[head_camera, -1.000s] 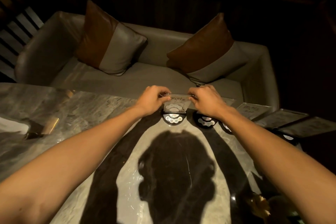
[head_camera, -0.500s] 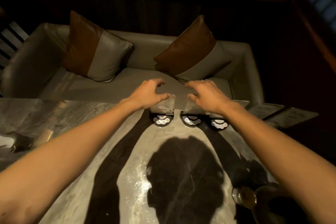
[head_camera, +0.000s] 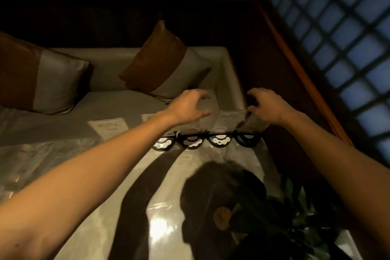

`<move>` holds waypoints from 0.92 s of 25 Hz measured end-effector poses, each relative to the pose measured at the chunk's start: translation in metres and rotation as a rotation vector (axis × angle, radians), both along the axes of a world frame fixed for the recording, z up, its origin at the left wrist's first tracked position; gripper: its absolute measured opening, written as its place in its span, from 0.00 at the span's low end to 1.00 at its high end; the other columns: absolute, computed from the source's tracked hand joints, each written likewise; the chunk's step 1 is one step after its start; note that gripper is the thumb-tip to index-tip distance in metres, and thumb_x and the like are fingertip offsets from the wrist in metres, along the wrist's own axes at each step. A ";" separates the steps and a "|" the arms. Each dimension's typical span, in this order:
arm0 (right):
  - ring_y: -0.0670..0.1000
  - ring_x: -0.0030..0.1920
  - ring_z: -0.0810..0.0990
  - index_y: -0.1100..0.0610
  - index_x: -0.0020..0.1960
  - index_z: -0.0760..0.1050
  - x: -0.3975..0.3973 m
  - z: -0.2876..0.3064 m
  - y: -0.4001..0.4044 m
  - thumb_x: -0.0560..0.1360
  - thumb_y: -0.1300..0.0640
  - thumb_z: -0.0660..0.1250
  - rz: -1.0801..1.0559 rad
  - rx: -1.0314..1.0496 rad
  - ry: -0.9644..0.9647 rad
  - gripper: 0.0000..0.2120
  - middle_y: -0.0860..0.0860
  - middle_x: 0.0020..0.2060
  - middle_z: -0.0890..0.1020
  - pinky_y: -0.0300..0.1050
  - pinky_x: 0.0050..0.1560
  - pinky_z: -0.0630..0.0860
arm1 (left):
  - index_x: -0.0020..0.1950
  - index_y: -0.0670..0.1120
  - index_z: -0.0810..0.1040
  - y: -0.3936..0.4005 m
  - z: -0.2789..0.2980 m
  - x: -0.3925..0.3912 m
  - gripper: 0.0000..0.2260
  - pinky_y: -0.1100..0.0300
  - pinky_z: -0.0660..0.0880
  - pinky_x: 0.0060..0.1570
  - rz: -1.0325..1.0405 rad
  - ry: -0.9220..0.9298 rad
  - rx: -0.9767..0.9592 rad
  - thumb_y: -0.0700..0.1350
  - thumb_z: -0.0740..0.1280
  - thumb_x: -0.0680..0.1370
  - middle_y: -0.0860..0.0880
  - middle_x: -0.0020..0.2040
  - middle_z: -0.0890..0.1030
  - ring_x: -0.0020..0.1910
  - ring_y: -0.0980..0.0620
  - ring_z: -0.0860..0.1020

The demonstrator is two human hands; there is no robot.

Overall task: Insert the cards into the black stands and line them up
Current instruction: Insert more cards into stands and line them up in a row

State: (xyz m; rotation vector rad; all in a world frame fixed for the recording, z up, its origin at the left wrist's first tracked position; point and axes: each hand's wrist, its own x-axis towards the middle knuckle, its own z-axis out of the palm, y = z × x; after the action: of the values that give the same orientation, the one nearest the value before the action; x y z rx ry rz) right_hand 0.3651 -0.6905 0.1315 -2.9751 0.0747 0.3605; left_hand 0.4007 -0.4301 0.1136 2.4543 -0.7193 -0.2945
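Several round black stands (head_camera: 219,140) sit in a row along the far edge of the marble table (head_camera: 118,167), each with a clear card rising from it. My left hand (head_camera: 187,105) hovers open over the card in the second stand (head_camera: 191,142), fingers spread, holding nothing. My right hand (head_camera: 264,104) is at the top of the rightmost card (head_camera: 252,121), fingertips curled by its upper edge; whether it pinches the card is unclear. One more card (head_camera: 108,126) stands further left, its stand hidden by my left forearm.
Behind the table is a grey sofa (head_camera: 118,103) with two brown and grey cushions (head_camera: 162,63). A dark leafy plant (head_camera: 274,217) stands at the near right of the table. A latticed window (head_camera: 341,34) fills the upper right.
The view has swung to the right. Both hands have left the cards at the left end and moved right along the row, spread further apart.
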 end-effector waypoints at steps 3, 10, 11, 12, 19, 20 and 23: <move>0.63 0.67 0.75 0.59 0.72 0.70 -0.008 -0.016 -0.035 0.77 0.57 0.67 -0.022 -0.033 0.088 0.24 0.60 0.67 0.76 0.63 0.66 0.72 | 0.70 0.45 0.75 -0.048 -0.012 0.006 0.25 0.58 0.70 0.64 -0.051 0.007 0.067 0.49 0.73 0.75 0.46 0.68 0.78 0.67 0.48 0.75; 0.58 0.54 0.81 0.56 0.60 0.74 -0.008 -0.052 -0.071 0.77 0.64 0.64 0.050 0.031 0.131 0.13 0.55 0.54 0.82 0.56 0.51 0.79 | 0.69 0.50 0.75 -0.105 -0.053 0.020 0.18 0.47 0.75 0.61 -0.093 0.004 0.321 0.48 0.68 0.79 0.46 0.64 0.79 0.64 0.44 0.76; 0.58 0.53 0.82 0.55 0.58 0.74 -0.007 -0.054 -0.073 0.78 0.64 0.64 0.062 0.015 0.123 0.11 0.54 0.52 0.82 0.54 0.48 0.78 | 0.67 0.49 0.76 -0.109 -0.058 0.020 0.17 0.46 0.75 0.60 -0.094 0.018 0.325 0.48 0.68 0.79 0.45 0.63 0.80 0.62 0.43 0.77; 0.57 0.52 0.82 0.54 0.58 0.74 -0.005 -0.054 -0.075 0.78 0.63 0.64 0.075 -0.005 0.116 0.10 0.53 0.51 0.82 0.52 0.47 0.76 | 0.65 0.49 0.77 -0.112 -0.062 0.020 0.15 0.46 0.76 0.59 -0.094 0.028 0.319 0.47 0.67 0.79 0.44 0.62 0.81 0.61 0.43 0.78; 0.55 0.54 0.82 0.51 0.61 0.74 -0.004 -0.058 -0.080 0.79 0.60 0.65 0.107 -0.018 0.094 0.12 0.52 0.54 0.83 0.53 0.52 0.78 | 0.58 0.46 0.80 -0.116 -0.075 0.010 0.08 0.51 0.77 0.49 -0.084 0.052 0.152 0.44 0.64 0.82 0.44 0.51 0.84 0.51 0.44 0.81; 0.54 0.54 0.82 0.50 0.61 0.73 -0.005 -0.058 -0.080 0.79 0.60 0.65 0.101 -0.007 0.107 0.12 0.51 0.55 0.83 0.52 0.53 0.77 | 0.58 0.46 0.80 -0.115 -0.075 0.008 0.08 0.51 0.77 0.48 -0.077 0.047 0.133 0.44 0.63 0.82 0.45 0.51 0.84 0.51 0.44 0.81; 0.54 0.56 0.81 0.50 0.64 0.73 -0.008 -0.059 -0.080 0.79 0.60 0.65 0.083 0.016 0.114 0.14 0.51 0.57 0.82 0.50 0.55 0.77 | 0.58 0.47 0.80 -0.112 -0.077 0.006 0.08 0.51 0.77 0.49 -0.079 0.050 0.085 0.44 0.64 0.82 0.46 0.51 0.84 0.50 0.45 0.81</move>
State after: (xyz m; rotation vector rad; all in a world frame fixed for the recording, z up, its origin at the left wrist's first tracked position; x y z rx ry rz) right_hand 0.3570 -0.7706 0.0726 -2.9456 -0.0388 0.5380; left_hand 0.4065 -0.5419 0.0369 2.4925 -0.7987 -0.4236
